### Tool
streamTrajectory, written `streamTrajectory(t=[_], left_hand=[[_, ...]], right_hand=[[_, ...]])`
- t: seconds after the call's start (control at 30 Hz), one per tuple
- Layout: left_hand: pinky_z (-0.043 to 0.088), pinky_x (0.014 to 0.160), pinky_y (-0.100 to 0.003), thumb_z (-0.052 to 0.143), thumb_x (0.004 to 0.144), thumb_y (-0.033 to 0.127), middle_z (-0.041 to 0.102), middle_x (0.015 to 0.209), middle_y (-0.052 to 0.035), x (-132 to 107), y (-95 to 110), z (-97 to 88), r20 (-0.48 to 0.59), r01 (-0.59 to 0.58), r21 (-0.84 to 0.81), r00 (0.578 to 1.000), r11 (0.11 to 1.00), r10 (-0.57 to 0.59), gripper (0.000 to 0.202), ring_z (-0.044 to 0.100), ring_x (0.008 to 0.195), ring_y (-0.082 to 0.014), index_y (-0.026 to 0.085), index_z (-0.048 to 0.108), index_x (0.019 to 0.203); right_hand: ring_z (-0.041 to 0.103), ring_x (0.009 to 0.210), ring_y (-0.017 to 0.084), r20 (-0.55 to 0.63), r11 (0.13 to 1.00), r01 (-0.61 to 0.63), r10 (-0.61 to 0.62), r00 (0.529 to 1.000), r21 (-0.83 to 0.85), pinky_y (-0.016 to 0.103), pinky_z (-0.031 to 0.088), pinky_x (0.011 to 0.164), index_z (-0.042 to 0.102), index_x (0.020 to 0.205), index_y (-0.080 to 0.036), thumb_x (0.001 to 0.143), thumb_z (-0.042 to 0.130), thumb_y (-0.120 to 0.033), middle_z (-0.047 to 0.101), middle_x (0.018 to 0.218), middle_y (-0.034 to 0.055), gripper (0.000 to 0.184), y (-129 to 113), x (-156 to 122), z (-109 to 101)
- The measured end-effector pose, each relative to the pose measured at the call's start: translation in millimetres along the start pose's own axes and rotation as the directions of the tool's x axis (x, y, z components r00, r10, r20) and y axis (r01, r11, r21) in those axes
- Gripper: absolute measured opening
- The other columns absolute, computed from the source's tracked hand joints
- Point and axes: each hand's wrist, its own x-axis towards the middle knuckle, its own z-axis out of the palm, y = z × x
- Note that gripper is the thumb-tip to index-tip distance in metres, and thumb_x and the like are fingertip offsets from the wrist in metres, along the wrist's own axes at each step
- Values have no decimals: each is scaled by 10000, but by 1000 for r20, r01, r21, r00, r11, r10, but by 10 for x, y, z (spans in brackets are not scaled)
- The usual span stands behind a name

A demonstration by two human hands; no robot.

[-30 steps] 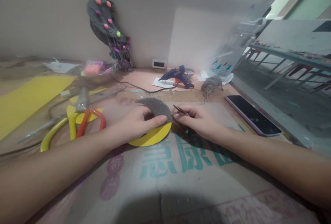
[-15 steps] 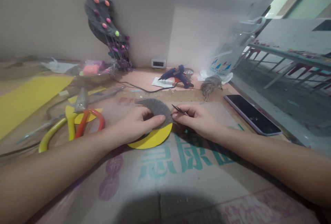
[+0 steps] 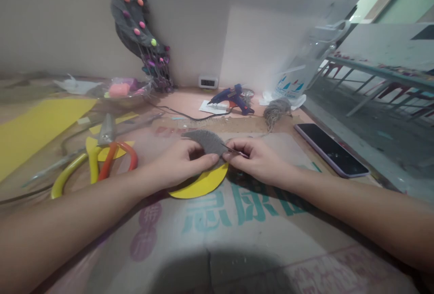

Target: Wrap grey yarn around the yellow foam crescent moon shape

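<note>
My left hand is closed on a crescent-shaped piece of yellow card, its thumb pressed on top. The card's upper part is wrapped in grey yarn; its lower part is bare yellow. At the right end of the yarn, my right hand pinches slim dark tweezers, their tips against the yarn's edge. The fingertips of both hands nearly meet there. Beyond my right hand lies a loose bundle of grey yarn.
Scissors with yellow and orange handles lie left of my left forearm. A blue glue gun rests at the back, beside a small digital clock. A phone lies right. A grey crescent decoration with coloured balls leans against the wall.
The tweezers have swung flatter and leftward, their tips moving onto the yarn's edge. The wrapped card has shifted slightly right and towards me, and my left thumb has slid slightly right.
</note>
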Motion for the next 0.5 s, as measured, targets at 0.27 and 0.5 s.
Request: streamTrajectory(t=[0.27,0.5], left_hand=[[385,509,-211,521,828,438,632,670,17,-3,18,1,-53,1,69,999,998,2,312,540,590,-131,175,646,714],[401,551,-222,519,836,489,658,739,-1,-2,6,-1,-28,-74,167,996,983,80,347,573,663,-150,175,663,806]], right_hand=[[448,561,82,-21,997,4,-2,1000,79,222,360,539,576,721,-163,784,651,-382,514,610,-44,240,5,36,-12],[440,544,84,-12,999,-16,15,1000,-44,217,341,508,572,740,-170,813,612,-408,496,602,-42,252,-3,-2,3]])
